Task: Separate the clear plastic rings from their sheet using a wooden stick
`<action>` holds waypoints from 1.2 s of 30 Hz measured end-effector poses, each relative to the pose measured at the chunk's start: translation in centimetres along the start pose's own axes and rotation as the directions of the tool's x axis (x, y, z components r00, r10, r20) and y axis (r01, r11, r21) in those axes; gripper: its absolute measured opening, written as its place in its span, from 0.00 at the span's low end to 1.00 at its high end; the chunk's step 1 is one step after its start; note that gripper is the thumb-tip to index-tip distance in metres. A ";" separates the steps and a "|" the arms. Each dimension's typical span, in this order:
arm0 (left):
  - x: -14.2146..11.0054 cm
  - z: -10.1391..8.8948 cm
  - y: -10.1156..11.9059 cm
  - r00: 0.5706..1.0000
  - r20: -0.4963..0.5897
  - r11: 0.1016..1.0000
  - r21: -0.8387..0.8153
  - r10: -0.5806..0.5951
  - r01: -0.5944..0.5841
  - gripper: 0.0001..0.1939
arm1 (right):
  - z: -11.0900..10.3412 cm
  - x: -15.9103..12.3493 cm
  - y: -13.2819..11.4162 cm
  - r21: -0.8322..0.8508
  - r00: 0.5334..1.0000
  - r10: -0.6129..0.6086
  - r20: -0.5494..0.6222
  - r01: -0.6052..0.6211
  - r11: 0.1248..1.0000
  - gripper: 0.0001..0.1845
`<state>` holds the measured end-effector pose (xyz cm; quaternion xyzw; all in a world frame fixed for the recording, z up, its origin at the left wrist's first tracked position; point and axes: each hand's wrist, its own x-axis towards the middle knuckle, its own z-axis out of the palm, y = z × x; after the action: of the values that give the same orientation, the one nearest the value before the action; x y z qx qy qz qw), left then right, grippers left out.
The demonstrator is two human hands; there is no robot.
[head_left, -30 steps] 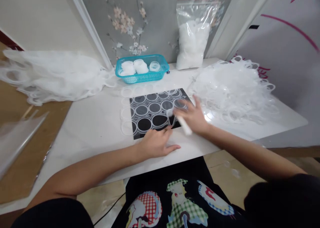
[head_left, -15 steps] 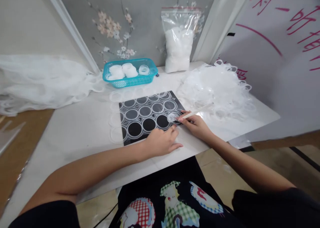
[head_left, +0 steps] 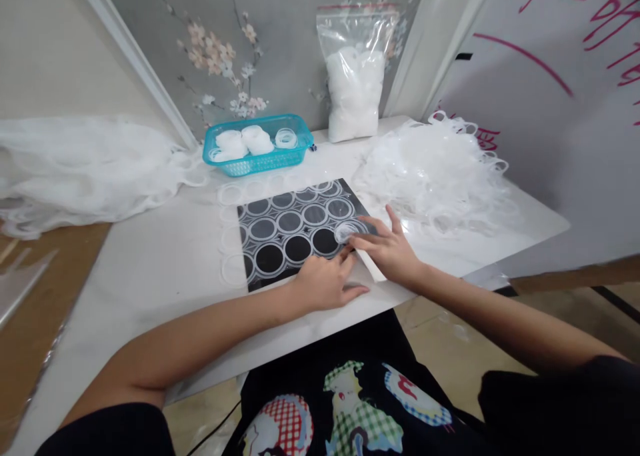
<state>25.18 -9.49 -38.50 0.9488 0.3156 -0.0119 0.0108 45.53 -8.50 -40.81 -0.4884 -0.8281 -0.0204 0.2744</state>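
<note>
Through the distant head camera I am watching the left hand [head_left: 327,283] lying half-curled with its thumb out, gripping nothing, its fingertips touching the near edge of a translucent white plastic ring sheet [head_left: 302,219]; the sheet is lying over a flat black rectangular board [head_left: 257,284]. I am seeing the right hand [head_left: 393,249] holding a slim white stick [head_left: 370,265], two fingers standing spread; a teal plastic basket [head_left: 270,163] is standing beyond.

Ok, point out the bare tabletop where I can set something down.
The widest bare patch of table lies between the left white pile, the brown board, the ring sheet and the left forearm. A smaller one lies between the right pile and right forearm. Crowded: the back edge, with blue basket and clear bag, and around the left hand and right hand.
</note>
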 end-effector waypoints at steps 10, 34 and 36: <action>-3.0 -1.2 -1.0 0.982 0.036 0.983 -0.010 0.185 -0.184 0.34 | -4.9 5.8 9.8 -0.225 0.805 0.484 -0.345 -0.571 0.789 0.13; -13.0 0.5 -7.2 0.883 -0.012 0.871 0.163 -0.469 0.464 0.34 | 11.6 15.0 -10.5 0.761 0.922 -0.228 0.313 -0.100 0.642 0.16; -13.0 0.5 -7.1 0.878 -0.014 0.866 0.160 -0.478 0.473 0.35 | 11.7 14.8 -10.5 0.762 0.921 -0.239 0.309 -0.090 0.641 0.15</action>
<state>10.50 -11.56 -38.75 0.8394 0.5372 -0.0518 -0.0638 26.36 1.36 -41.25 -0.2856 -0.8153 0.4144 0.2865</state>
